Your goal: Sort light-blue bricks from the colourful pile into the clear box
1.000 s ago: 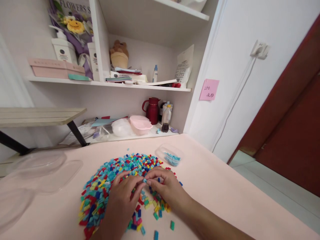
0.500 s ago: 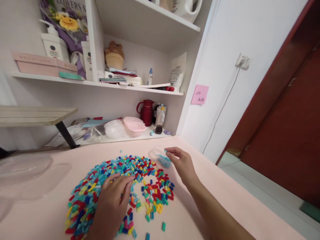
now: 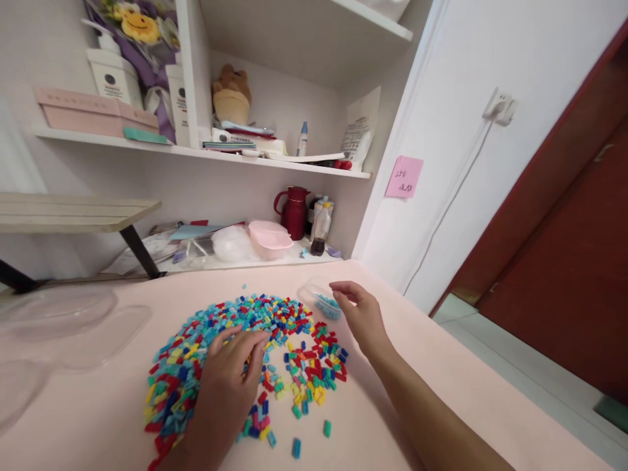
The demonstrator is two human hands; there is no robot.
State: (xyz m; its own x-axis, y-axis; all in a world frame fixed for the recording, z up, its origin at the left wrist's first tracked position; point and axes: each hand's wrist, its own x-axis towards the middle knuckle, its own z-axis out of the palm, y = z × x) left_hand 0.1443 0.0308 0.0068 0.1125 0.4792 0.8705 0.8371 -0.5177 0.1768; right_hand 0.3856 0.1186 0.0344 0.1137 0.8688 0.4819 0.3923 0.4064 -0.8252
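Observation:
Small colourful plastic building bricks (image 3: 226, 320) lie in a wide, curved pile on the pink tabletop. My left hand (image 3: 230, 373) is over the pile, thumb and index fingertips drawn together; whether a brick is between them is hidden. At the pile's far right stands a clear plastic container (image 3: 309, 291) with light blue bricks (image 3: 328, 305) inside. My right hand (image 3: 360, 317) is at the container's right side, its thumb and index finger slightly apart and no brick visible between them.
Clear plastic lids or trays (image 3: 108, 333) lie at the left. Behind the table, a pink bowl (image 3: 269, 237), a dark red jug (image 3: 294, 212) and bottles (image 3: 321, 229) stand under the shelf. A small wooden stand (image 3: 73, 212) is at the back left.
The light blue brick at my right fingertips is no longer seen there, and those fingers have parted over the container. My left hand stays over the pile. The view has shifted slightly.

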